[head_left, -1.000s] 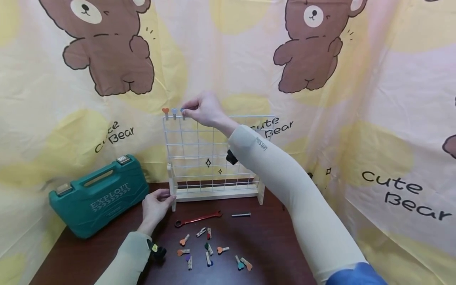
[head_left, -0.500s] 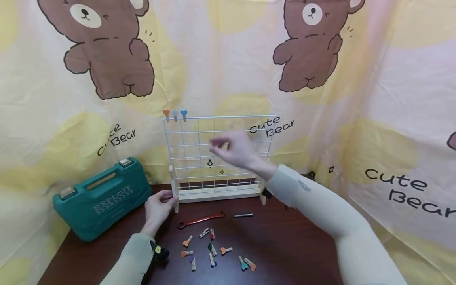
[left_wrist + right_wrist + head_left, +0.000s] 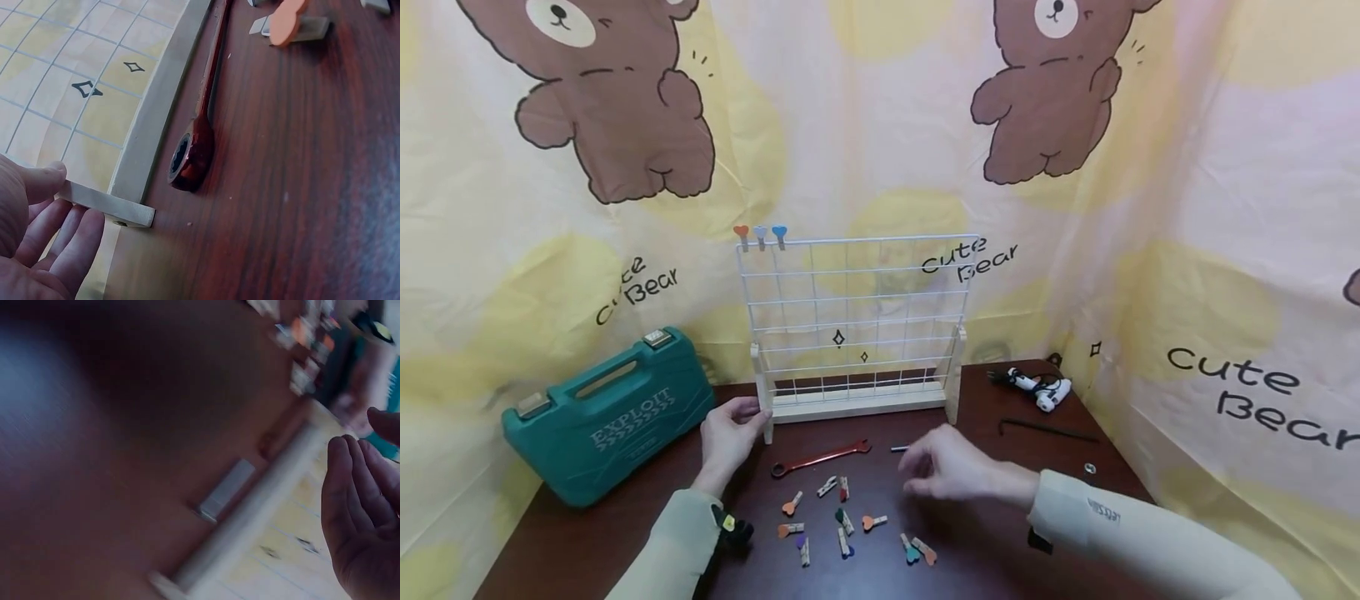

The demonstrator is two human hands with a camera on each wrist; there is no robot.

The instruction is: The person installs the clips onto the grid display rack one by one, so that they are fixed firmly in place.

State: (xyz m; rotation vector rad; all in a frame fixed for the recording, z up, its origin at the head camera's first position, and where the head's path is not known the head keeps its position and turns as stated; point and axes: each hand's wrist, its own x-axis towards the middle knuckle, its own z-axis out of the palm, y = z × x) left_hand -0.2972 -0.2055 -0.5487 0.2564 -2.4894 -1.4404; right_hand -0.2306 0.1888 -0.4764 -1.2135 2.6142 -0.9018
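Note:
A white wire grid rack (image 3: 847, 296) stands upright on a pale wooden base. Three heart clothespins, orange (image 3: 742, 236), pale lilac (image 3: 761, 237) and blue (image 3: 780, 236), clip its top wire at the left end. My left hand (image 3: 727, 435) grips the base's left foot (image 3: 103, 205), thumb on one side, fingers on the other. My right hand (image 3: 953, 467), fingers loosely bent and holding nothing, hovers over the table's right middle, partly hiding a bolt (image 3: 226, 489). Several small clothespins, such as an orange one (image 3: 874, 522) and a teal one (image 3: 909, 548), lie loose in front.
A red wrench (image 3: 822, 457) lies between the rack and the loose clothespins. The teal EXPLOIT case (image 3: 613, 417) leans at left. To the right are a white-and-black tool (image 3: 1037, 388), a dark hex key (image 3: 1048, 430) and a small washer-like piece (image 3: 1090, 468). Bear-print cloth hangs behind.
My right hand has let go of the blue clothespin, now clipped on the top wire, and has come down and right to low over the table. The left hand keeps its grip.

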